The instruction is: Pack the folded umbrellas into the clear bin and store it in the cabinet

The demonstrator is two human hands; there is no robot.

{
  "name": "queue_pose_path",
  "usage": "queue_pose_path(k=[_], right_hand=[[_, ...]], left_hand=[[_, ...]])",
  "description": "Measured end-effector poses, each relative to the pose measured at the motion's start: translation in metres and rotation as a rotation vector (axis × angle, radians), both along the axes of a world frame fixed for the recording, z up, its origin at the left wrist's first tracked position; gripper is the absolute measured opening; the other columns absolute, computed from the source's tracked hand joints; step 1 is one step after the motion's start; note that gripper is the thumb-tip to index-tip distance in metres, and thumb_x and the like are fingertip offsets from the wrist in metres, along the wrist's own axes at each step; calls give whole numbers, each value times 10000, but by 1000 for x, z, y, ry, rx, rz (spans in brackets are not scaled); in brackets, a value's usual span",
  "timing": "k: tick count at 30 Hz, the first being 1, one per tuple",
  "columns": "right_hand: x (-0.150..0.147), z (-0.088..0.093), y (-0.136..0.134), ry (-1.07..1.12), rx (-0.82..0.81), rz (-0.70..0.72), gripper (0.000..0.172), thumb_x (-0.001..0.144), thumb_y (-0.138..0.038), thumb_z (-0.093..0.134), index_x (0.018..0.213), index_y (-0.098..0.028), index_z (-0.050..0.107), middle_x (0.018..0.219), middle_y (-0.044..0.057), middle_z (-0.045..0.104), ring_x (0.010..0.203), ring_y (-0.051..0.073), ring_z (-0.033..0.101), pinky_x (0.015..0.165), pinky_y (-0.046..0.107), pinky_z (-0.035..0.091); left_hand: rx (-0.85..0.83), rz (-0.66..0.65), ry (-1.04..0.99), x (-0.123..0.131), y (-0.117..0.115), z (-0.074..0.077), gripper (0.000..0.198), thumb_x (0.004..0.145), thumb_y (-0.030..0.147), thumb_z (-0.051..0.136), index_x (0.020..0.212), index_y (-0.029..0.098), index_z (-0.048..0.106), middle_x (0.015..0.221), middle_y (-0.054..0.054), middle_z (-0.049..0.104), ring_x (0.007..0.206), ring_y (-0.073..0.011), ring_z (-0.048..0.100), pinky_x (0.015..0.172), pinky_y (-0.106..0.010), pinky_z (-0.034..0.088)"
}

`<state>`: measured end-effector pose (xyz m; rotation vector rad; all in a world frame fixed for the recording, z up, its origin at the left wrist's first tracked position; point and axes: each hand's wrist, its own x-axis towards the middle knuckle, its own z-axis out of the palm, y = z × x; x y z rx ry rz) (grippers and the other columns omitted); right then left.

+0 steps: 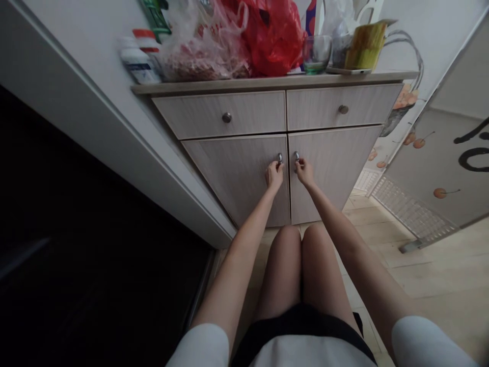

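Note:
A pale wood-grain cabinet stands right in front of me, its left door (237,176) and right door (328,168) both closed. Each door carries a metal handle near the middle seam. My left hand (274,176) has its fingers closed on the left door handle (280,157). On the other side of the seam, my right hand (304,172) grips the right door handle (296,155) the same way. Above the doors sit two closed drawers, the left drawer (191,114) and the right drawer (317,104), each with a round knob.
On the cabinet top (229,85) are white bottles (139,63), a clear plastic bag (206,58), a red plastic bag (273,38), a glass (317,53) and a yellow packet (364,46). A white panel with cherry pictures (431,168) stands at right. A door frame (114,127) borders the left.

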<state>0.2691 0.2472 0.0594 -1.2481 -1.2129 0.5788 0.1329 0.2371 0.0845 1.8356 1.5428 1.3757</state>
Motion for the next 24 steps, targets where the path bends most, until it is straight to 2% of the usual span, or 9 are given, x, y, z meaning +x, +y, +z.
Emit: queue_pose_path(k=[4,8,12,17,21,24], right_hand=[[9,-3,-31,-15,31,45,371,908,-567,523,982,-209,589,1018,106,676,846,185,623,818,348,528],[24,-3,-70,-104,77,63,369,919,-574,502,981,-221,585,1004,108,687,873,208,639,855,375,519],[43,-3,-113,-192,146,79,448,922,-635,448,1008,-215,579,990,125,711,913,236,667,898,406,513],[75,-6,-175,-281,183,30,448,950,-623,420,1037,-218,588,934,115,723,885,245,686,829,401,537],[106,-8,-220,-326,188,-39,359,978,-552,422,1056,-247,594,900,85,712,851,230,684,798,394,554],[128,-11,-246,-336,183,-93,314,977,-521,434,1057,-265,597,878,75,693,830,235,676,797,417,561]], left_hand=[[57,-10,20,-12,-30,-3,92,911,202,584,864,176,659,971,-139,722,954,-232,679,907,-343,480],[103,-27,14,-31,-69,-9,85,908,206,580,889,187,661,984,-127,728,945,-226,676,912,-346,490],[163,-31,-9,-62,-109,-19,117,907,265,575,917,194,668,975,-118,734,930,-222,684,890,-345,510],[216,7,-35,-107,-157,-29,249,900,423,559,932,206,677,944,-117,743,892,-236,697,848,-358,540],[215,107,-61,-138,-189,-35,324,883,508,548,916,215,683,886,-108,746,843,-241,715,809,-359,570],[250,278,-109,-160,-207,-44,344,846,527,572,922,213,691,884,-115,755,835,-264,733,791,-388,592]])
